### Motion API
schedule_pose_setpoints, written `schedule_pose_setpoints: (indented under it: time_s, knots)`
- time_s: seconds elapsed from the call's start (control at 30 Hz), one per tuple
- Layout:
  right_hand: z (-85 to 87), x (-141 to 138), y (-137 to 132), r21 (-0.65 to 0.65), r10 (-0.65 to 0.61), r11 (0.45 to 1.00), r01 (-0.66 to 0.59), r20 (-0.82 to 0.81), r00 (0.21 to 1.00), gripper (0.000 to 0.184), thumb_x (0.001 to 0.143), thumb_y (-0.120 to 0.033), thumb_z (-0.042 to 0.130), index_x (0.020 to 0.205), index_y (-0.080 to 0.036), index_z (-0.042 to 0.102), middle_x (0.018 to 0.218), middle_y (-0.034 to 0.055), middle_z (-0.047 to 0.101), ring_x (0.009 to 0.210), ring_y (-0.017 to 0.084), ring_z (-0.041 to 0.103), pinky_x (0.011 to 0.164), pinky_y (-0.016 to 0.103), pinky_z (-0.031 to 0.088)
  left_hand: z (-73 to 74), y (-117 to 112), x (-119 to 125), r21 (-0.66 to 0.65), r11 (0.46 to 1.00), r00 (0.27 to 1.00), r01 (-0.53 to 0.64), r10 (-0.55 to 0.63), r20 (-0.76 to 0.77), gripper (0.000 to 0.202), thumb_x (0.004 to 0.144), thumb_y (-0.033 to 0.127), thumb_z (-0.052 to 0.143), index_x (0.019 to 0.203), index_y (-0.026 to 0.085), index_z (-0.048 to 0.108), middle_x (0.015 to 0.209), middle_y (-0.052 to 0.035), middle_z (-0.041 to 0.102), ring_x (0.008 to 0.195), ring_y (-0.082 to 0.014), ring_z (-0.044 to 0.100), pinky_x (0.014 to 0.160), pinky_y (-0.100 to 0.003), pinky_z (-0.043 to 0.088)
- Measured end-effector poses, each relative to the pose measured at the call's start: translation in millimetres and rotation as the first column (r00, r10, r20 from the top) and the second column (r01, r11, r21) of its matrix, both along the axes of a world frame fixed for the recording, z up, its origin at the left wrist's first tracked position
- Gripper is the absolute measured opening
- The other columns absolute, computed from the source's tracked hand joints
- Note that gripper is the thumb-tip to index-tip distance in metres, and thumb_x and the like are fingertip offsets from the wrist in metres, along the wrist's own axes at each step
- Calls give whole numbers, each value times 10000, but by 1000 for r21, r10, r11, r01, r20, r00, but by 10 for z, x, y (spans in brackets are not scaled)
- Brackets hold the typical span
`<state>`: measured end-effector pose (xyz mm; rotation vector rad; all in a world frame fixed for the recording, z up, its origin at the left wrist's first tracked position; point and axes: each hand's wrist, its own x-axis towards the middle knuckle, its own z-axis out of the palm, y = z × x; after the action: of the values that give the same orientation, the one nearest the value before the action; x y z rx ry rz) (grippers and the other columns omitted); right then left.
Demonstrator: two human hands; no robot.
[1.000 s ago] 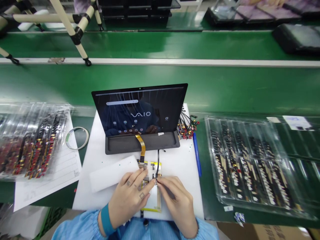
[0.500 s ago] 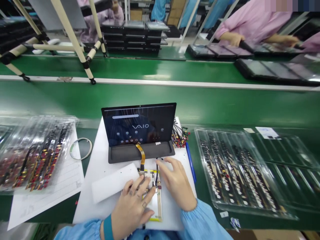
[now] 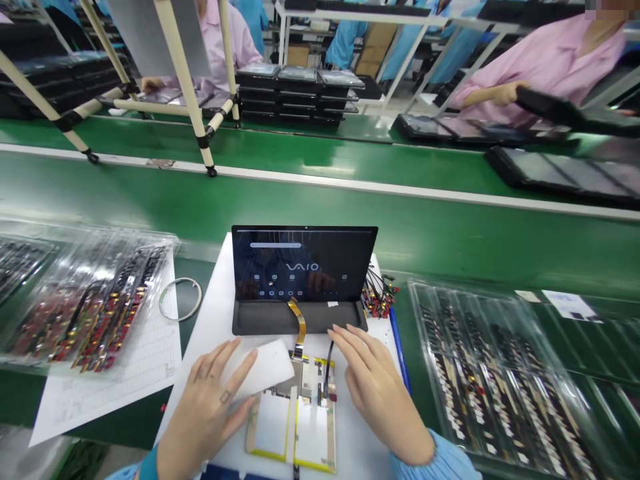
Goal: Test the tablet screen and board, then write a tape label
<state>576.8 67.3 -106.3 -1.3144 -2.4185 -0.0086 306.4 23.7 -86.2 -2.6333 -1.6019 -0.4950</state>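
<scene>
My left hand (image 3: 207, 397) has its fingers spread over the left part of a white block (image 3: 270, 365); whether it grips the block is hard to see. My right hand (image 3: 375, 393) is open, fingers stretched out, its fingertips beside the upper end of a thin black cable (image 3: 328, 370). That cable ends in a small red piece near a circuit board (image 3: 307, 380). Below the board lie flat silver battery packs (image 3: 315, 430) with yellow edges. An orange flex ribbon (image 3: 299, 320) runs from the board to a lit VAIO tablet screen (image 3: 305, 263), propped upright in a dark holder (image 3: 270, 319).
Clear trays of small cable parts stand left (image 3: 95, 313) and right (image 3: 480, 373). A blue pen (image 3: 399, 347) and a cable bunch (image 3: 380, 297) lie right of the screen. A white ring (image 3: 180, 299) lies left. Across the green bench, a person in pink holds a black tray (image 3: 555, 110).
My left hand has moved left off the circuit board to the white block. My right fingers have straightened from a curled pose. The view has shifted, and a co-worker has raised a black tray.
</scene>
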Motion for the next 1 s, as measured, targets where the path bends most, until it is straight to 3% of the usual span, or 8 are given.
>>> schedule_pose_setpoints:
  time_s: [0.1,0.2,0.33,0.43,0.57,0.7,0.83,1.0]
  knots:
    - [-32,-205,154,-64,40,997,-41,-16,999,506,875,-171,419,1355,-95,282,1329,88,441,1242,286,329,925,446,409,-44,-22,-136,26,1000,998,-1,2,-68,395,890,260,418,1264,140,462,1222,-186,497,1089,-303,494,840,-420,417]
    - [-5,-422,334,-12,125,992,-125,7,992,574,859,-297,516,1344,-78,299,1370,72,393,1265,323,288,942,456,389,-93,-56,-238,50,999,996,1,3,-85,425,902,278,407,1306,144,411,1138,-156,567,1015,-265,550,821,-385,441]
    - [121,-556,467,67,145,987,-144,-13,989,521,861,-342,507,1300,-96,372,1313,69,465,1232,312,360,943,436,383,-89,-91,-314,48,999,1000,3,-2,-24,475,909,248,403,1368,159,319,1053,-122,616,942,-227,594,808,-348,474]
    - [256,-473,442,158,141,980,-121,-121,983,455,908,-321,391,1314,-121,345,1210,93,555,1180,263,439,878,401,426,-15,-85,-259,69,996,997,62,-65,39,504,893,209,421,1380,156,300,1059,-129,618,956,-233,590,803,-338,486]
    - [227,-176,349,208,-20,971,119,-426,905,372,917,-265,346,1283,-212,386,1105,76,610,1075,211,528,827,364,451,150,15,9,115,983,978,145,-160,135,494,886,159,383,1374,157,311,1021,-130,620,935,-230,579,776,-335,486]
    - [-97,112,322,11,-278,918,397,-696,662,275,903,-283,393,1143,-198,497,1068,87,614,1028,209,555,864,388,448,241,167,328,127,955,941,268,-287,177,472,860,143,395,1331,125,366,985,-137,611,932,-221,563,769,-319,485]
    - [-270,213,344,-46,-334,891,451,-740,584,271,924,-259,346,1151,-165,460,1042,105,623,973,185,587,817,351,474,126,245,500,93,915,887,394,-404,224,461,807,149,448,1266,107,425,1024,-147,598,961,-229,554,815,-353,473]
    - [-208,205,335,-64,-321,905,420,-751,577,290,926,-298,338,1117,-164,512,1000,95,640,923,188,600,784,333,471,-46,241,504,48,896,852,441,-434,291,445,834,207,457,1269,126,409,1055,-140,591,976,-217,558,850,-357,465]
